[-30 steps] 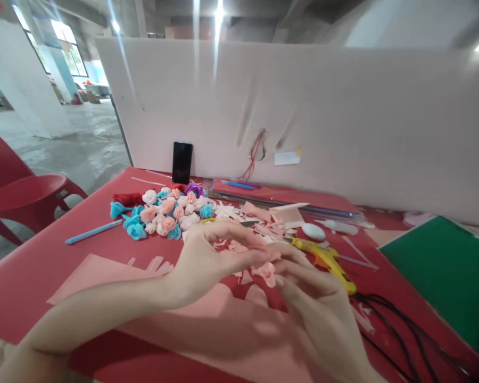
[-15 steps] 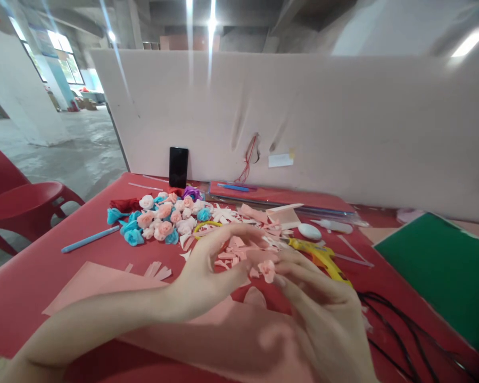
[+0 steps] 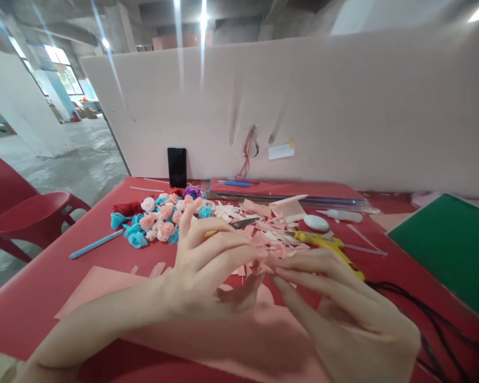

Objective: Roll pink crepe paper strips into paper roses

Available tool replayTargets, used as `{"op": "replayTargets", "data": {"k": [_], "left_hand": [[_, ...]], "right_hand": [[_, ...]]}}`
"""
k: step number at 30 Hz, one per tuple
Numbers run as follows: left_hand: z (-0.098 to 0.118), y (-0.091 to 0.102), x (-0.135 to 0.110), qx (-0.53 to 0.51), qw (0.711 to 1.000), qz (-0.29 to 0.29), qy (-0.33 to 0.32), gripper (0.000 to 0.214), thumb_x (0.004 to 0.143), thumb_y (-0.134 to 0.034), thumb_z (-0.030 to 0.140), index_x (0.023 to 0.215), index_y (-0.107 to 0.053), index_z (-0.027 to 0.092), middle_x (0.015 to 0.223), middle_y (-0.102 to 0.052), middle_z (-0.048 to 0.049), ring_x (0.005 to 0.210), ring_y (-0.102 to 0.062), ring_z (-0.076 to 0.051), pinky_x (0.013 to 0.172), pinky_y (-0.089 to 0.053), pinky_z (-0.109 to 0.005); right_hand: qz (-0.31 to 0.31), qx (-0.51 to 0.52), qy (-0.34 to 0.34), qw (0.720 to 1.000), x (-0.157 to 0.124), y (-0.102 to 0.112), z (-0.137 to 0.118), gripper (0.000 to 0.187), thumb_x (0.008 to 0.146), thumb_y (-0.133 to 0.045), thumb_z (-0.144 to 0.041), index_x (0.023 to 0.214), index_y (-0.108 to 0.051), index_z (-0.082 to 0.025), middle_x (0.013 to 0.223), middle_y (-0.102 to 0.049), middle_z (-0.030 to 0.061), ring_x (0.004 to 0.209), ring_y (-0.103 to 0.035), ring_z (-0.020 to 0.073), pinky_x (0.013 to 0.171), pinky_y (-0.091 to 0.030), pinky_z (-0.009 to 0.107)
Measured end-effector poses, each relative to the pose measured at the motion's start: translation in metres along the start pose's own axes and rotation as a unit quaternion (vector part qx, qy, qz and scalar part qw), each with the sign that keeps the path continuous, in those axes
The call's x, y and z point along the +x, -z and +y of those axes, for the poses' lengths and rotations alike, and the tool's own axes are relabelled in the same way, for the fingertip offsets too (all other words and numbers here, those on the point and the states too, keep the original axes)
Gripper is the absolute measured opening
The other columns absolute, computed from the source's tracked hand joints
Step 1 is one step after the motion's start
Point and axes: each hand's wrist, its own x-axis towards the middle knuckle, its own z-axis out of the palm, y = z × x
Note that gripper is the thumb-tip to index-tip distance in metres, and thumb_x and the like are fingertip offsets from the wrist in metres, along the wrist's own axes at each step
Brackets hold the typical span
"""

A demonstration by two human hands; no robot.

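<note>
Paper flowers [image 3: 165,214]: heaped on the red table [image 3: 40,290].
Left hand [image 3: 209,266]: small pink flower [image 3: 257,264] grasped by the fingertips.
Flower's place: between both hands, partly hidden, above the pink sheet [image 3: 255,340].
Right hand [image 3: 351,308]: same flower pinched from the right.

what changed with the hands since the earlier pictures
The left hand has turned, little finger raised, and closed its thumb and fingertips around the small pink paper flower, mostly hidden now, at the fingertips of the right hand. The yellow plastic glue gun and black rectangular phone stayed put.
</note>
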Motion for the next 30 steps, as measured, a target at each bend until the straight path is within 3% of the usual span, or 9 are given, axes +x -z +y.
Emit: {"op": "replayTargets", "data": {"k": [4,14,20,23,27,30], "left_hand": [[0.000,0.005,0.004,-0.005,0.999,-0.048,-0.004,0.019,0.063,-0.062,0.012,0.079,-0.057,0.022,0.067,-0.070,0.0021,0.066,-0.058,-0.018,0.100,-0.033,-0.052],[0.002,0.006,-0.001,-0.016,0.998,-0.052,-0.015,0.026,0.059,-0.058,0.005,0.077,-0.061,0.025,0.066,-0.070,0.0035,0.066,-0.056,-0.018,0.099,-0.034,-0.053],[-0.002,0.016,0.008,-0.096,0.989,-0.108,0.011,0.027,0.065,-0.050,0.004,0.079,-0.061,0.024,0.070,-0.070,0.0023,0.070,-0.058,-0.018,0.091,-0.042,-0.044],[-0.009,0.022,0.017,-0.193,0.965,-0.172,0.041,0.024,0.070,-0.051,0.005,0.082,-0.062,0.022,0.078,-0.070,-0.0015,0.075,-0.058,-0.017,0.081,-0.046,-0.036],[-0.018,0.023,0.025,-0.306,0.904,-0.295,0.055,0.020,0.075,-0.050,0.004,0.079,-0.063,0.020,0.085,-0.070,-0.0053,0.080,-0.060,-0.017,0.086,-0.045,-0.033],[-0.021,0.020,0.028,-0.354,0.863,-0.355,0.064,0.019,0.075,-0.052,0.004,0.072,-0.063,0.019,0.082,-0.069,-0.0077,0.084,-0.061,-0.017,0.089,-0.045,-0.032]], "right_hand": [[-0.001,-0.020,0.010,1.000,0.001,0.001,-0.004,0.026,0.068,-0.067,-0.003,0.078,-0.067,-0.027,0.070,-0.067,-0.0012,0.067,-0.060,0.0169,0.059,-0.049,0.030],[-0.012,-0.050,0.066,0.997,0.000,0.004,-0.009,0.025,0.065,-0.068,-0.003,0.075,-0.065,-0.026,0.068,-0.070,0.0006,0.063,-0.061,0.0184,0.052,-0.051,0.031],[-0.027,-0.055,0.064,0.996,0.005,0.006,-0.007,0.025,0.067,-0.067,-0.004,0.077,-0.065,-0.027,0.067,-0.070,-0.0005,0.063,-0.061,0.0187,0.055,-0.051,0.033],[-0.095,-0.021,0.045,0.994,0.015,0.010,-0.004,0.019,0.071,-0.064,-0.009,0.073,-0.066,-0.027,0.068,-0.071,-0.0009,0.062,-0.062,0.0182,0.057,-0.051,0.033],[-0.214,0.060,-0.007,0.975,0.028,0.016,0.000,0.016,0.075,-0.065,-0.018,0.061,-0.067,-0.025,0.060,-0.069,-0.0023,0.057,-0.062,0.0142,0.052,-0.052,0.025],[-0.252,0.065,-0.038,0.965,0.032,0.017,0.002,0.020,0.073,-0.066,-0.020,0.053,-0.066,-0.024,0.055,-0.067,-0.0023,0.054,-0.061,0.0134,0.050,-0.051,0.024]]}}
